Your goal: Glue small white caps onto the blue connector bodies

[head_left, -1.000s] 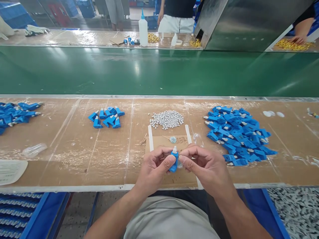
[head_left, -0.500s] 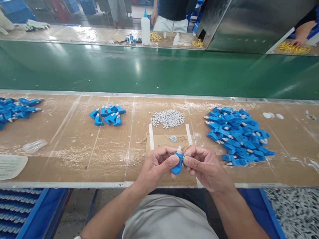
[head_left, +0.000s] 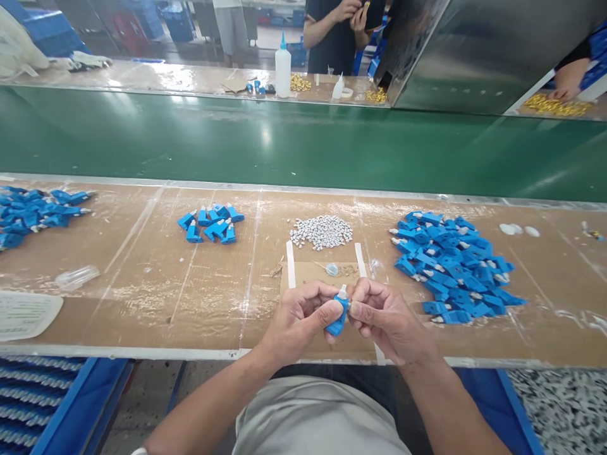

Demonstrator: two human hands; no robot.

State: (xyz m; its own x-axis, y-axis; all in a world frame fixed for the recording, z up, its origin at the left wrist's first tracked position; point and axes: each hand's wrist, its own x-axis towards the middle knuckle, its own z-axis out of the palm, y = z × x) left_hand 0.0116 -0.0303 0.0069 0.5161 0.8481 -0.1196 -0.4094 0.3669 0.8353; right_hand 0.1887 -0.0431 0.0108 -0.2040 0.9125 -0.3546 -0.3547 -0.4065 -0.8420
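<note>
My left hand (head_left: 303, 319) pinches a blue part (head_left: 337, 319) with a white tip pointing up, over the front of the table. Against the part's right side, the fingers of my right hand (head_left: 384, 316) are pressed together; whatever they hold is too small to make out. Beyond my hands lies a heap of small grey-white pieces (head_left: 322, 232). A round clear dish (head_left: 332, 270) rests on a cardboard sheet between two white tape strips. To the right is a large pile of blue parts (head_left: 455, 265), and a smaller blue group (head_left: 213, 222) lies to the left.
A green conveyor belt (head_left: 213, 145) runs behind the table (head_left: 142, 303). More blue parts (head_left: 38, 212) and a clear plastic piece (head_left: 77, 277) lie at the left. Across the belt stand a white bottle (head_left: 283, 69) and a person in a dark shirt (head_left: 332, 44).
The view has tilted up slightly, so the table sits lower in the frame. The hands of the person across the belt now show, raised. My own hands keep nearly the same hold.
</note>
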